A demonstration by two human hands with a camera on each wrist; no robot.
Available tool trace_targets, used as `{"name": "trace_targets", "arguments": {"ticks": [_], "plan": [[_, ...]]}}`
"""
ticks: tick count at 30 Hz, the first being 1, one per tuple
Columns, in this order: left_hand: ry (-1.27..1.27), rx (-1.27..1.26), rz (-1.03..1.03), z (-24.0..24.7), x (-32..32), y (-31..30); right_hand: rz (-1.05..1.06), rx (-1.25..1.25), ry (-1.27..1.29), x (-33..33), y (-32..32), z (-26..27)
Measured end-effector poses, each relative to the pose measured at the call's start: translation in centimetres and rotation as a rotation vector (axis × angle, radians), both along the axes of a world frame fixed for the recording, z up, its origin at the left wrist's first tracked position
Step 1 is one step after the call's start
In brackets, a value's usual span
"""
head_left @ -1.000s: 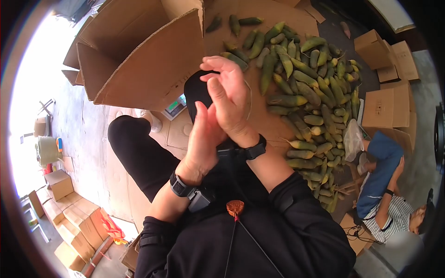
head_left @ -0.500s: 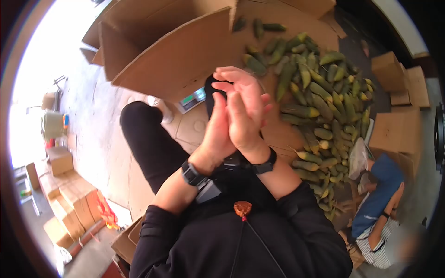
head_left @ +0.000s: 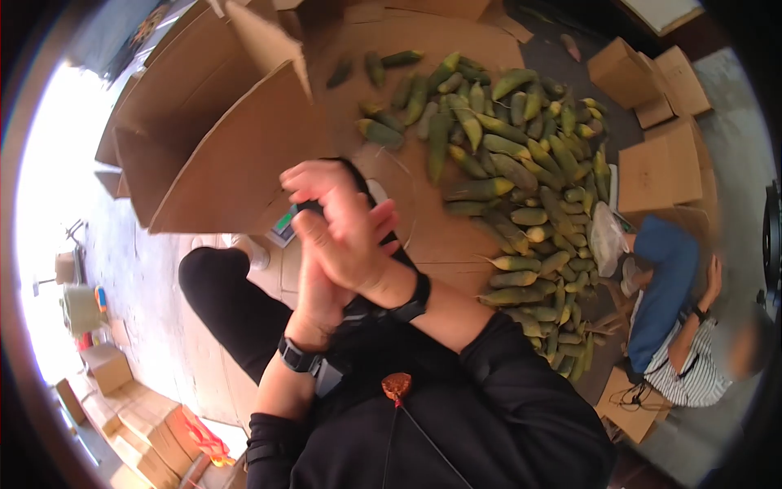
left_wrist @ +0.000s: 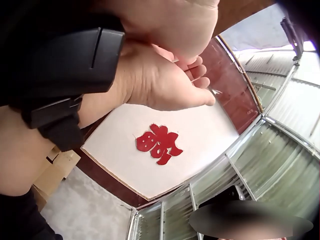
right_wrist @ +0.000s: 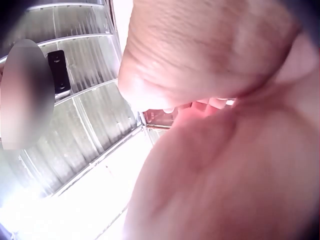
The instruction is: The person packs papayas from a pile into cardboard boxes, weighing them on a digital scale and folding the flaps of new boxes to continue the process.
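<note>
In the head view my left hand (head_left: pixel 316 293) and right hand (head_left: pixel 346 240) meet palm to palm over my lap, the right one crossing on top. Fingers of the left show past the right hand's outer edge. Neither holds an object. The left wrist view has the left hand (left_wrist: pixel 162 85) with its fingers loosely bent, just under the right hand (left_wrist: pixel 170 22). Skin of both hands fills most of the right wrist view. A large pile of green radishes (head_left: pixel 513 171) lies on a cardboard sheet (head_left: pixel 456 244) beyond my right arm.
An open carton (head_left: pixel 236 155) stands ahead on the left, a scale (head_left: pixel 283 231) beside it. Small cartons (head_left: pixel 660 167) line the right side. A seated person in blue trousers (head_left: pixel 664 265) is near the pile. More boxes (head_left: pixel 147 424) are stacked at lower left.
Both hands have come down and leftward in the head view, and the right has slid across the left. The head view has shifted, swinging first one way and then back.
</note>
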State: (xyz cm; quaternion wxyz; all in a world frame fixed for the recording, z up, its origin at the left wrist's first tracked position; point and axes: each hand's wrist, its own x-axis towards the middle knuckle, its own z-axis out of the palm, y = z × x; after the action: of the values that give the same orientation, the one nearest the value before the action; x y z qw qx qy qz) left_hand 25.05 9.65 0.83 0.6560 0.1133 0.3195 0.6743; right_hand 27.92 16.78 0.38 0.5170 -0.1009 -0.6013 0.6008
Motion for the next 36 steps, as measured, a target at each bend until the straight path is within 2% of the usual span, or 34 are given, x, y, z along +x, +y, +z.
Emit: {"name": "trace_targets", "arguments": {"ticks": [2, 4, 8, 10, 12, 16, 18, 20, 22, 25, 27, 30, 32, 34, 36], "plan": [[-0.021, 0.077, 0.021, -1.6, -0.1, -0.2, 0.081, -0.024, -0.062, 0.2, -1.4, 0.1], [-0.052, 0.099, 0.032, -1.6, -0.1, -0.2, 0.111, -0.069, 0.03, -0.2, -2.5, 0.5], [-0.055, 0.115, -0.002, -1.6, -0.2, -0.4, 0.045, -0.005, -0.116, 0.2, -2.2, 0.2], [-0.072, 0.158, -0.065, -1.7, -0.5, -0.6, 0.136, -0.052, 0.053, 0.2, -1.7, 0.5], [0.008, 0.088, -0.019, -1.9, -0.4, -0.4, -0.092, 0.184, -0.002, -0.8, -1.2, -1.2], [-0.012, 0.103, -0.023, -1.5, 0.0, -0.1, -0.088, 0.273, 0.025, 0.1, 0.2, -0.3], [-0.043, 0.105, -0.037, -1.2, 0.3, 0.0, -0.067, 0.297, -0.043, 0.8, 0.8, -0.1], [-0.104, -0.038, 0.069, -1.0, 0.7, 0.1, -0.115, 0.328, -0.016, 1.0, 1.4, -0.1], [-0.134, -0.056, 0.085, 0.2, 1.7, 0.2, -0.148, 0.474, -0.029, 1.4, 2.2, -0.3], [-0.171, -0.02, 0.067, 0.4, 2.0, -0.2, -0.204, 0.545, -0.071, 2.5, 3.1, -0.2], [-0.205, 0.078, -0.012, -0.5, 1.4, -0.4, -0.241, 0.563, -0.087, 2.9, 3.9, -0.5], [-0.132, 0.066, -0.052, -1.1, 0.9, -1.4, -0.349, 0.579, -0.142, 4.2, 5.3, -1.2], [-0.08, 0.079, -0.05, -0.6, 0.4, -2.0, -0.444, 0.436, -0.253, 5.7, 6.8, -2.2], [-0.093, 0.219, -0.117, -1.1, -1.3, -3.0, -0.544, 0.371, -0.319, 7.6, 7.7, -3.2], [0.075, 0.13, -0.038, -1.1, -2.3, -4.2, -0.584, 0.318, -0.422, 10.0, 7.6, -3.6]]}}
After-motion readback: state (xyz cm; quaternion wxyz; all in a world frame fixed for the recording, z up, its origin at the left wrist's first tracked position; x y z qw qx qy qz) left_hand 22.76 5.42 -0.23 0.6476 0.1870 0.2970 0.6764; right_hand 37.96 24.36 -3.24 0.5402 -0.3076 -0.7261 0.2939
